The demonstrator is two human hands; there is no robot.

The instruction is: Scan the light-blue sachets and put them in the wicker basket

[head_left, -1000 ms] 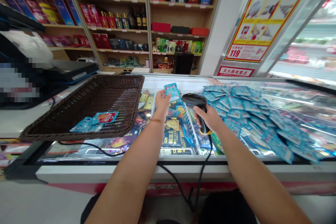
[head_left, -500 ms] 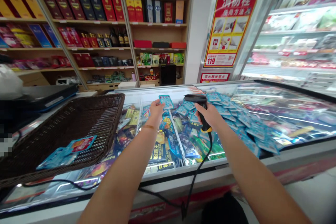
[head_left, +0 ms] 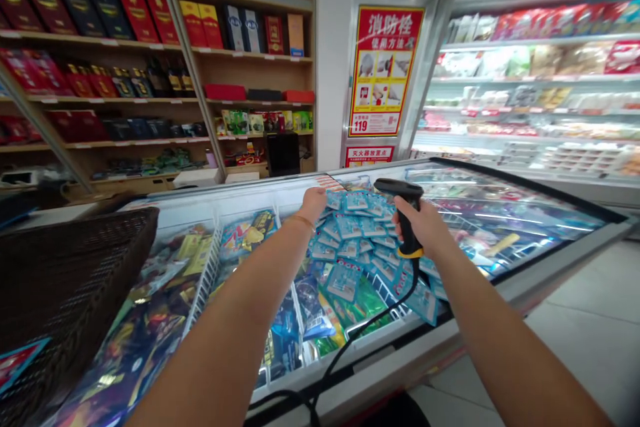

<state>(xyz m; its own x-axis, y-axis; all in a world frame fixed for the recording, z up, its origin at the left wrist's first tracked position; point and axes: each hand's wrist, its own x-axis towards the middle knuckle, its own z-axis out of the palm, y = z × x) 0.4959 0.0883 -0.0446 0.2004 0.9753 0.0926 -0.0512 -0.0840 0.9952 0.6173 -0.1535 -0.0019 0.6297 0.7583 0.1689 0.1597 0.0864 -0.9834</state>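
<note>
My right hand [head_left: 423, 223] grips a black barcode scanner [head_left: 407, 213] by its handle, over the right part of the heap; a black cable hangs from its yellow-ringed base. At the heap's far left edge is my left hand [head_left: 314, 203], closed, with a small blue packet [head_left: 334, 200] at its fingertips. Its fingers are partly hidden behind the hand. Many similar flat blue packets [head_left: 350, 227] are heaped on the chest freezer's glass between and below my hands. One packet [head_left: 344, 282] lies apart at the near side of the heap.
A dark wicker basket [head_left: 143, 247] stands at the left, with a red and blue packet [head_left: 20, 363] in it. Bagged frozen goods and white wire dividers [head_left: 203, 280] show in the freezer. The scanner cable [head_left: 370, 321] crosses the front rim. Stocked shelves stand behind.
My view has turned right. My left hand has carried the blue packet from the middle of the freezer rightward to the heap. The scanner stays in my right hand.
</note>
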